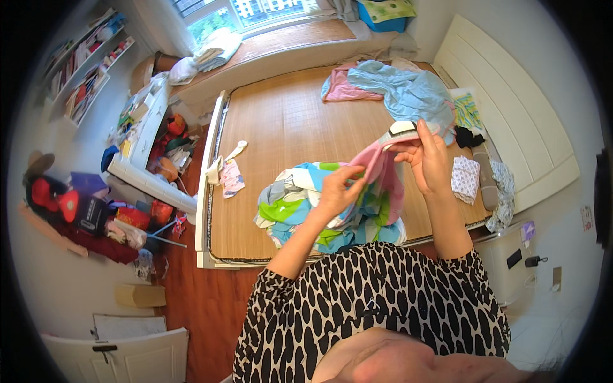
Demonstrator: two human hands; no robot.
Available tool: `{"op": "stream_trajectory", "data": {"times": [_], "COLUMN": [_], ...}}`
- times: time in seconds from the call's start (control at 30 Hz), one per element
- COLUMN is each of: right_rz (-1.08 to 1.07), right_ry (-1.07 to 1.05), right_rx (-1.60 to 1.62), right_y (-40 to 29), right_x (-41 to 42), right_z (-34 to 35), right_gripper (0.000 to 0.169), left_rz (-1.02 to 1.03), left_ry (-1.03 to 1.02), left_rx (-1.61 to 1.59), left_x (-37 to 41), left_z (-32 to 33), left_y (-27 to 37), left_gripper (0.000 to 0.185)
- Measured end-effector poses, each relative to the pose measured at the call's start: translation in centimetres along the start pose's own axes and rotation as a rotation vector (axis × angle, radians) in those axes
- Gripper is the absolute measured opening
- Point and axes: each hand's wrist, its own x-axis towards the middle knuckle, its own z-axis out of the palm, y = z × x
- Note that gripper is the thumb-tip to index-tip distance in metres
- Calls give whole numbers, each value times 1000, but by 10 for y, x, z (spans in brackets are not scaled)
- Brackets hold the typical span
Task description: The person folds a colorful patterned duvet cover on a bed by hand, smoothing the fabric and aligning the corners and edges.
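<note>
Between my two hands a pink cloth garment with grey and white parts is stretched above the bed. My left hand pinches its lower left edge between thumb and fingers. My right hand holds the upper right end, where a white patch with a dark edge shows. Under my hands lies a crumpled heap of green, blue and white patterned bedding, at the near edge of the bed. Part of the pink cloth hangs down over this heap.
A tan mat covers the bed. Light blue bedding and pink cloth lie at its far right. By the headboard are a folded patterned cloth, a black cloth and a grey-brown roll. Small garments lie left.
</note>
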Motion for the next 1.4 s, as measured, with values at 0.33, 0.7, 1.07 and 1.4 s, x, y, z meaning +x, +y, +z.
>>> {"op": "stream_trajectory", "data": {"times": [0.33, 0.7, 1.07, 1.4], "right_rz": [-27, -145, -476, -571], "right_ry": [-146, -103, 181, 231], "right_rx": [-38, 0, -35, 10], "right_y": [4, -15, -38, -83], "right_x": [-22, -36, -32, -37], "right_z": [26, 27, 10, -42], "right_gripper": [38, 34, 33, 24], "left_rz": [33, -61, 363, 317], "left_ry": [260, 451, 787, 42], "left_rx": [126, 167, 57, 305], "left_x": [-15, -53, -45, -40], "left_z": [8, -3, -110, -121], "left_y": [-1, -43, 124, 157], "left_gripper": [12, 14, 8, 21]}}
